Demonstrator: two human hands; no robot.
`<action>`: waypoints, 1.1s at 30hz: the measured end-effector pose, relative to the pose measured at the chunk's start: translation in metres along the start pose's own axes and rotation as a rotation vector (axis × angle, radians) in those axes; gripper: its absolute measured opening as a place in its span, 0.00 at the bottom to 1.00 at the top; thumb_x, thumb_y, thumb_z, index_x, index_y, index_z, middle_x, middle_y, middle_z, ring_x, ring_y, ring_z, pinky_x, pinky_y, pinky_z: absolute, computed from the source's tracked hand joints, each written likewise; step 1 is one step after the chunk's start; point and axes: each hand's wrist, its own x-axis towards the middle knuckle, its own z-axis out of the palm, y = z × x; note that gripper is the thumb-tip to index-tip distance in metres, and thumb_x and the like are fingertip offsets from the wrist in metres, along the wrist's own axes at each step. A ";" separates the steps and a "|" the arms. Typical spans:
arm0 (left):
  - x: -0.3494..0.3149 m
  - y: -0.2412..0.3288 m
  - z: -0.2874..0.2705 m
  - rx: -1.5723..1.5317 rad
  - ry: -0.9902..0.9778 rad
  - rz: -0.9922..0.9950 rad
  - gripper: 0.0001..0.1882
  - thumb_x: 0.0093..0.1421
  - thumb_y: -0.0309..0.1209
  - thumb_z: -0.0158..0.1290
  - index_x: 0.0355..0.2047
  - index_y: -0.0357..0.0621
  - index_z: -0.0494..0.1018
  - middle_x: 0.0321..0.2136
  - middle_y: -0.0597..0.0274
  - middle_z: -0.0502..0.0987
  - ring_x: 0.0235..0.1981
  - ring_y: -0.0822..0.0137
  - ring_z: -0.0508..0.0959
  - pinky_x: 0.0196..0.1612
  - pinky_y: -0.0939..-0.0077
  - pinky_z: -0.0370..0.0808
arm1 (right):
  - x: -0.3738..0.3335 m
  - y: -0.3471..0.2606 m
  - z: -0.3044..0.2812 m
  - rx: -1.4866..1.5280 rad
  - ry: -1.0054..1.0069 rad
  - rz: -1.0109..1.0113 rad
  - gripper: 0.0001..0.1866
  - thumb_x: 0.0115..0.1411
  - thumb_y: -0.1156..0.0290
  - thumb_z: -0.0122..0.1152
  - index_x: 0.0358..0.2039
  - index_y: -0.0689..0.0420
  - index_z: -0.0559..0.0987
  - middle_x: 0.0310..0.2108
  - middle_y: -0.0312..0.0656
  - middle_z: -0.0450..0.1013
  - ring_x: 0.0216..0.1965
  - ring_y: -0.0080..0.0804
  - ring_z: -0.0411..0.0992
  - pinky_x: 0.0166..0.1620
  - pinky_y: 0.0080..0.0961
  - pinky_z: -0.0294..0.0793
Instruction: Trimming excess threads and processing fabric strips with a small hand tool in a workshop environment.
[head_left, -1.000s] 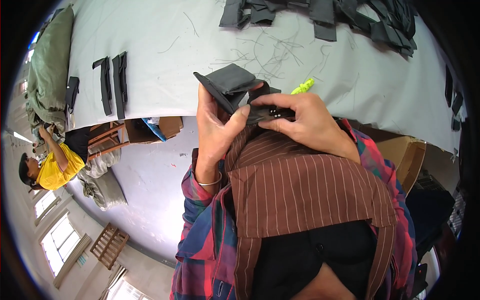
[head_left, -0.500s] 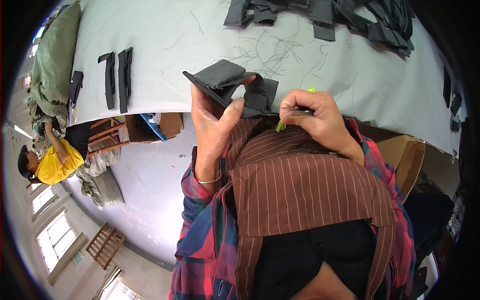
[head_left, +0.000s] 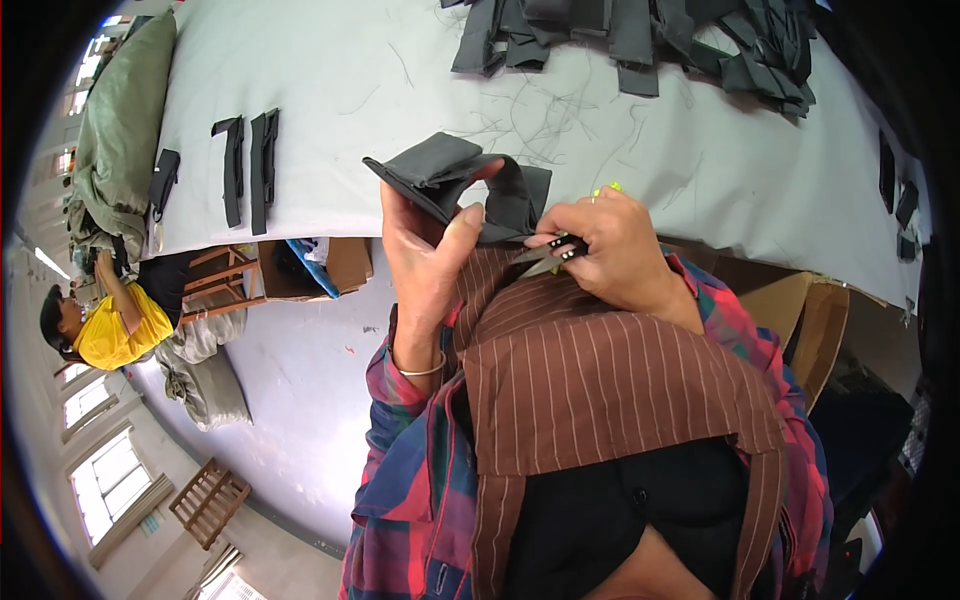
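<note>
My left hand (head_left: 428,262), with a bangle at the wrist, grips a dark grey fabric strip (head_left: 432,165) that is folded into loops. One end of the strip hangs over the table edge toward my right hand (head_left: 628,250). That hand is closed around small thread snips (head_left: 545,264) with dark handles and pointed metal blades. Bright yellow-green bits show above my right fingers. The blades point left, just below the strip's hanging end; whether they touch it I cannot tell.
Dark fabric strips (head_left: 640,45) lie heaped at the table's far side, near loose threads (head_left: 540,115). Two strips (head_left: 262,170) lie at left on the white-covered table (head_left: 330,190). Beyond stand a large green sack (head_left: 125,110) and a person in yellow (head_left: 125,325). Cardboard boxes (head_left: 820,330) stand below.
My right hand has moved slightly left and turned, so the snips' blades now show beside the strip. My left hand still holds the strip in nearly the same place.
</note>
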 end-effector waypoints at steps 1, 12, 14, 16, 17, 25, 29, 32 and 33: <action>0.000 0.001 -0.001 -0.005 0.004 0.000 0.28 0.50 0.16 0.51 0.53 0.35 0.59 0.46 0.51 0.72 0.49 0.58 0.76 0.42 0.77 0.73 | 0.001 -0.001 -0.002 -0.002 0.002 -0.010 0.06 0.41 0.76 0.62 0.22 0.56 0.75 0.18 0.36 0.71 0.20 0.38 0.65 0.28 0.29 0.56; 0.020 -0.014 -0.014 0.108 -0.002 0.075 0.26 0.52 0.18 0.47 0.53 0.38 0.59 0.48 0.50 0.73 0.52 0.61 0.75 0.36 0.82 0.70 | 0.023 0.007 -0.022 0.324 -0.338 0.117 0.06 0.60 0.74 0.56 0.33 0.62 0.79 0.25 0.42 0.75 0.27 0.24 0.72 0.34 0.19 0.69; 0.026 -0.021 -0.019 0.104 0.001 0.091 0.27 0.52 0.18 0.47 0.54 0.39 0.59 0.48 0.50 0.73 0.52 0.61 0.74 0.38 0.81 0.70 | 0.032 0.007 -0.009 0.392 -0.228 0.139 0.07 0.61 0.73 0.55 0.34 0.62 0.79 0.24 0.41 0.74 0.27 0.21 0.70 0.33 0.18 0.68; 0.028 -0.024 -0.013 0.061 -0.009 0.106 0.28 0.51 0.18 0.48 0.54 0.39 0.58 0.49 0.50 0.72 0.53 0.59 0.73 0.47 0.76 0.70 | 0.038 0.012 0.003 0.457 -0.083 0.202 0.11 0.60 0.67 0.57 0.36 0.62 0.79 0.28 0.47 0.78 0.26 0.34 0.74 0.31 0.24 0.70; 0.029 -0.027 -0.012 0.058 -0.009 0.106 0.28 0.51 0.18 0.48 0.54 0.39 0.58 0.49 0.50 0.72 0.53 0.59 0.73 0.47 0.76 0.70 | 0.040 0.017 0.006 0.455 -0.084 0.203 0.11 0.60 0.67 0.57 0.36 0.62 0.79 0.28 0.47 0.78 0.26 0.34 0.74 0.31 0.24 0.70; 0.030 -0.033 -0.006 0.047 -0.034 0.074 0.29 0.50 0.19 0.53 0.52 0.39 0.57 0.45 0.58 0.68 0.46 0.68 0.70 0.51 0.73 0.68 | 0.058 0.023 0.010 0.335 -0.204 0.265 0.10 0.58 0.73 0.58 0.38 0.64 0.79 0.31 0.43 0.78 0.33 0.24 0.75 0.38 0.21 0.71; 0.025 -0.043 -0.008 0.136 -0.034 0.116 0.30 0.51 0.21 0.56 0.53 0.39 0.55 0.45 0.58 0.67 0.46 0.68 0.70 0.51 0.73 0.68 | 0.063 0.024 0.011 0.295 -0.276 0.314 0.10 0.55 0.75 0.59 0.38 0.64 0.79 0.31 0.46 0.78 0.32 0.28 0.76 0.38 0.24 0.72; 0.022 -0.050 -0.008 0.131 -0.024 0.123 0.32 0.51 0.22 0.57 0.54 0.40 0.55 0.46 0.58 0.67 0.47 0.68 0.69 0.51 0.73 0.68 | 0.063 0.028 0.010 0.260 -0.284 0.347 0.09 0.54 0.77 0.58 0.36 0.64 0.79 0.30 0.47 0.78 0.32 0.31 0.76 0.38 0.24 0.72; 0.021 -0.051 -0.008 0.128 -0.013 0.115 0.32 0.51 0.22 0.58 0.54 0.40 0.55 0.46 0.58 0.67 0.47 0.68 0.69 0.51 0.72 0.68 | 0.060 0.029 0.012 0.243 -0.233 0.306 0.09 0.55 0.73 0.58 0.35 0.61 0.79 0.29 0.47 0.78 0.32 0.37 0.76 0.36 0.29 0.72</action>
